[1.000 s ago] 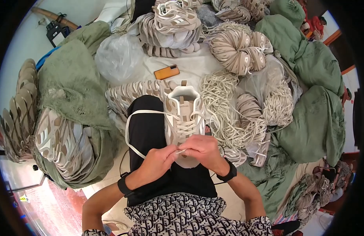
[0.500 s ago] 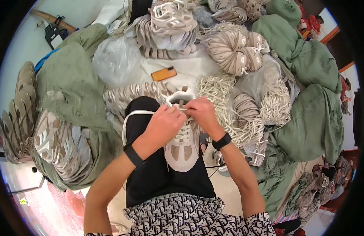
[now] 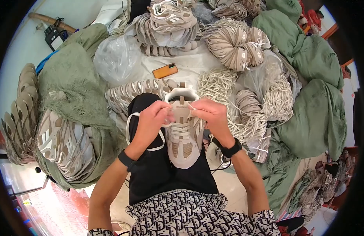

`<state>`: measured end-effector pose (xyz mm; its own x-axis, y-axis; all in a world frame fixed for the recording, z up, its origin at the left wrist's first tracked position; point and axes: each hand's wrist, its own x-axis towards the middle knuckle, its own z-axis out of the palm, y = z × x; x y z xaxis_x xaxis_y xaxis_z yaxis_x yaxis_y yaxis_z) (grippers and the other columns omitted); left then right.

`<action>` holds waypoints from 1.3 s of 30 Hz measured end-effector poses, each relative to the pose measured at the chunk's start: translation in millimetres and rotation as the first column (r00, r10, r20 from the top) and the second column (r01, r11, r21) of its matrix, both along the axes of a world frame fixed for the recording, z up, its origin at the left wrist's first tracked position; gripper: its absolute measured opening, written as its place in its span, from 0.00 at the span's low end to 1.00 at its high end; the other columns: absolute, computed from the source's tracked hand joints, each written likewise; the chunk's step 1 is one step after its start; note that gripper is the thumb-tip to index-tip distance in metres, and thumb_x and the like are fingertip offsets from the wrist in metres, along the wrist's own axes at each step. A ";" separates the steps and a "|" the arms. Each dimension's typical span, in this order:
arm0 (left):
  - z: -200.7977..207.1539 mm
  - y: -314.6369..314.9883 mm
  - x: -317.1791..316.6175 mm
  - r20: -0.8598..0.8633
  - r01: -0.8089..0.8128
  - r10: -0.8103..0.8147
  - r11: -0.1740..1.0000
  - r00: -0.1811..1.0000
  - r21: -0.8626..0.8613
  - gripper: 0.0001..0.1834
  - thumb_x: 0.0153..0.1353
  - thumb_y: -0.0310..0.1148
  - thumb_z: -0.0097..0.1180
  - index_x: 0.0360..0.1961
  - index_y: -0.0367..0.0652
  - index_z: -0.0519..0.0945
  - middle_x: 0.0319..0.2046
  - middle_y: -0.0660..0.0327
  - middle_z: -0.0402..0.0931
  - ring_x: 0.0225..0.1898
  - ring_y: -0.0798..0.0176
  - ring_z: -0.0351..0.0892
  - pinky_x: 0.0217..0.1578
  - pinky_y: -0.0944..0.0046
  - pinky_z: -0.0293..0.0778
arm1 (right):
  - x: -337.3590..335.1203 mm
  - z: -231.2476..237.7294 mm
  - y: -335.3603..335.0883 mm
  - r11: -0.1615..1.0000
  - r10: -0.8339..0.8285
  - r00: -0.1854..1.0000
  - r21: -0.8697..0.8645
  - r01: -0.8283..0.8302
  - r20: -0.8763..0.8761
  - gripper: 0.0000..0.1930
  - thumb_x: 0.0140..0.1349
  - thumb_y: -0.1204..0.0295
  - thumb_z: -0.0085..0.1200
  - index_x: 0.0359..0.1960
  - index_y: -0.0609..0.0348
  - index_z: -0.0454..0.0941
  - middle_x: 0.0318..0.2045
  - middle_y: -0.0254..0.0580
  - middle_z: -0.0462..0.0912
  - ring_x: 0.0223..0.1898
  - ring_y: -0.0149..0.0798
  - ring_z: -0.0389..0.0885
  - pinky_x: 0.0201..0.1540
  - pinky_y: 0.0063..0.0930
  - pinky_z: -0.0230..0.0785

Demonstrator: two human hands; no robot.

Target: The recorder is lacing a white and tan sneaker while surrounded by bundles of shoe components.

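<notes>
Left hand (image 3: 152, 118) curls at the shoe's (image 3: 184, 151) ten o'clock, grip unclear. Right hand (image 3: 212, 114) pinches lace (image 3: 182, 131) at one o'clock.

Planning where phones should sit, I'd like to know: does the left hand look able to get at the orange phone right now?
Probably yes: the orange phone lies uncovered on the white cloth beyond the shoe. The left hand would need to leave the shoe and pass over the stacked uppers.
</notes>
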<state>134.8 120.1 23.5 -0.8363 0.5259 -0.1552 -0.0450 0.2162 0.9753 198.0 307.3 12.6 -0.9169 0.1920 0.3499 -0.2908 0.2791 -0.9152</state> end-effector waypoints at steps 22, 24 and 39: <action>-25.4 10.2 9.3 -0.712 -0.034 -0.203 0.952 0.672 -0.303 0.06 0.48 0.21 0.51 0.29 0.39 0.71 0.29 0.56 0.72 0.29 0.55 0.75 0.27 0.60 0.72 | 6.9 -26.6 -7.8 0.619 -0.016 0.998 0.784 0.053 -0.054 0.02 0.46 0.75 0.56 0.23 0.58 0.76 0.19 0.37 0.72 0.20 0.39 0.74 0.22 0.30 0.67; -28.9 10.4 7.4 -0.773 -0.054 -0.253 0.936 0.582 -0.347 0.06 0.47 0.21 0.52 0.29 0.40 0.71 0.30 0.57 0.72 0.30 0.56 0.75 0.27 0.61 0.73 | 7.1 -28.8 -5.2 0.596 -0.015 0.999 0.802 0.040 -0.039 0.02 0.46 0.75 0.56 0.22 0.57 0.75 0.18 0.37 0.72 0.20 0.38 0.74 0.22 0.30 0.67; -30.6 7.5 -8.4 -0.824 -0.052 -0.421 0.879 0.380 -0.474 0.07 0.42 0.23 0.52 0.26 0.41 0.70 0.26 0.60 0.67 0.26 0.59 0.73 0.23 0.63 0.71 | -10.8 -37.2 -4.9 0.809 0.134 0.988 0.567 -0.155 0.079 0.04 0.42 0.73 0.53 0.15 0.56 0.72 0.17 0.37 0.70 0.22 0.39 0.73 0.25 0.32 0.67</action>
